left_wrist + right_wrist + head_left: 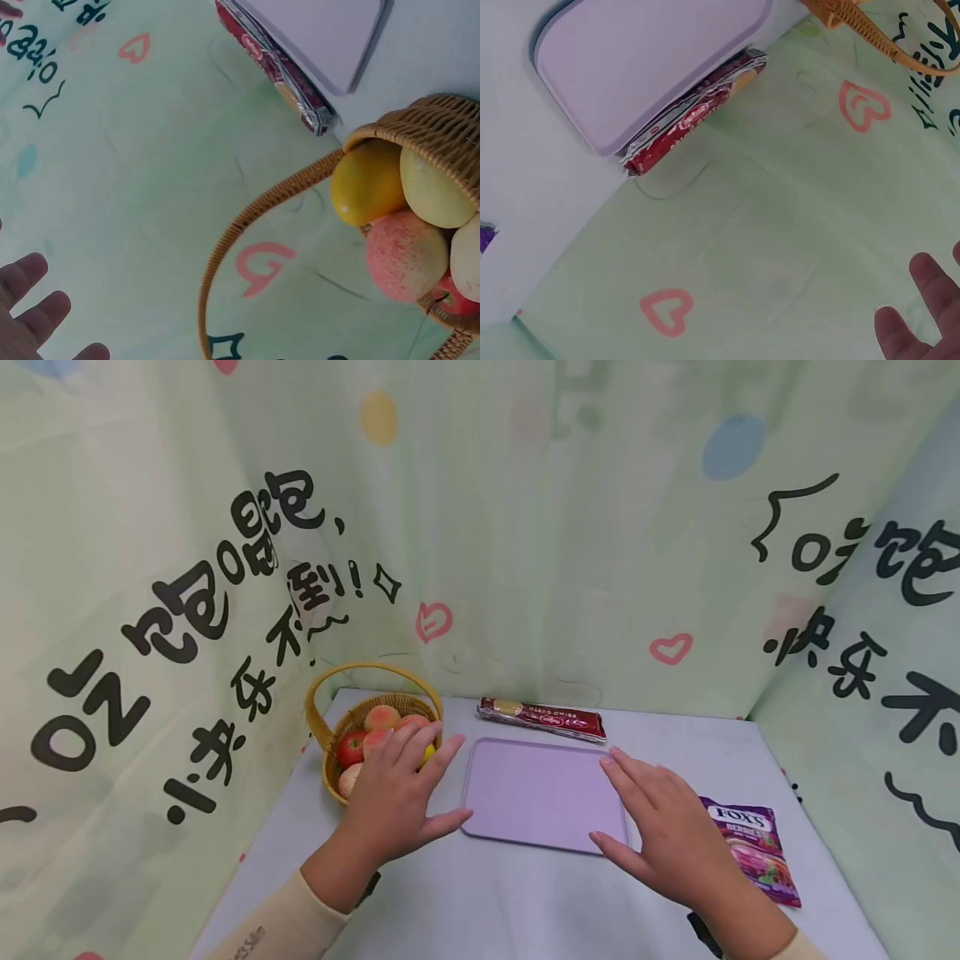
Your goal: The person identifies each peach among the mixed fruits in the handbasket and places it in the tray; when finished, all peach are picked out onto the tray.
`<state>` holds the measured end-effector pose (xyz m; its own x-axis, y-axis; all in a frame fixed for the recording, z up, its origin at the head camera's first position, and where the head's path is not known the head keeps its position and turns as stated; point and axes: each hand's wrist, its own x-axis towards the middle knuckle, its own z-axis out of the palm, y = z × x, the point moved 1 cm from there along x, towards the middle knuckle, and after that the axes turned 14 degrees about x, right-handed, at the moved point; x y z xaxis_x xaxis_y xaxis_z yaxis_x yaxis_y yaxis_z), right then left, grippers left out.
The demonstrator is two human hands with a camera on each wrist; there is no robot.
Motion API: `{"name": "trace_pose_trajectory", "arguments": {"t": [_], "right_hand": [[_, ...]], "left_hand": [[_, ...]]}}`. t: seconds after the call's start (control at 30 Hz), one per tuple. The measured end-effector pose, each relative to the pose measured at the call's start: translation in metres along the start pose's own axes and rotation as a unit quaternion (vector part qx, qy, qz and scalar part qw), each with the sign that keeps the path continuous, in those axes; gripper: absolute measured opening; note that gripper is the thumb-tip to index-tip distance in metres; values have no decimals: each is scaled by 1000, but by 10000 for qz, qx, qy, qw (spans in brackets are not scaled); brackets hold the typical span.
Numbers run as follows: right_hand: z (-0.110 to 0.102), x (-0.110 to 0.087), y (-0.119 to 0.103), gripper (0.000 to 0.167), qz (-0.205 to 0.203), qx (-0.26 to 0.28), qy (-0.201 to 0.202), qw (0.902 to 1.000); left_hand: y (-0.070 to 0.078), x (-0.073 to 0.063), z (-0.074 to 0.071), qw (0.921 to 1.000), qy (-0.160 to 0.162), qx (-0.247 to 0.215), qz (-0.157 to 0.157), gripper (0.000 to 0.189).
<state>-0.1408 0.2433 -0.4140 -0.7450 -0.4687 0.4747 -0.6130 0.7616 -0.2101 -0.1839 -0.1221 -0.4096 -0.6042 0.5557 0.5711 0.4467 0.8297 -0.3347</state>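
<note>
My left hand (397, 793) is held above the table with fingers spread, overlapping the fruit basket (318, 727) in the head view. Past the right edge of the lilac tray (543, 793), my right hand (671, 827) also has its fingers extended and partly hides a purple FOX'S candy bag (761, 852). Neither hand holds anything. Nothing lies on the tray. In the left wrist view the wicker basket (442, 124) shows a yellow-orange fruit (367, 184), a pale green one (431, 191) and a pinkish peach (405, 255).
Behind the tray lies a long dark red packet (542, 718) of snacks, near the table's back edge. A white cloth covers the table (495, 902). Pale green curtains (525, 527) with black lettering and hearts enclose it at the back and sides.
</note>
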Motion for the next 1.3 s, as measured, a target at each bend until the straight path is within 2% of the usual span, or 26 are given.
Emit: {"name": "trace_pose_trajectory", "arguments": {"t": [0.23, 0.5, 0.73, 0.87, 1.07, 1.3], "right_hand": [[12, -2, 9, 98, 490, 178, 82, 9986], [28, -5, 21, 93, 1048, 438, 69, 9935], [40, -6, 30, 88, 1461, 757, 66, 9864], [48, -6, 38, 87, 1790, 875, 29, 9800], [58, -10, 51, 92, 2419, 1156, -238, 9631], [73, -15, 63, 94, 2800, 1416, -386, 9487]], "left_hand": [[-11, -5, 9, 9986, -219, -126, -457, 92], [-25, -13, 28, 9941, -421, -370, -928, 91], [-33, -21, 44, 9892, -508, -419, -1311, 79], [-37, -26, 50, 9844, -542, -542, -1582, 74], [-43, -31, 55, 9747, -838, -720, -1941, 93], [-53, -41, 68, 9582, -1238, -1018, -2371, 86]]}}
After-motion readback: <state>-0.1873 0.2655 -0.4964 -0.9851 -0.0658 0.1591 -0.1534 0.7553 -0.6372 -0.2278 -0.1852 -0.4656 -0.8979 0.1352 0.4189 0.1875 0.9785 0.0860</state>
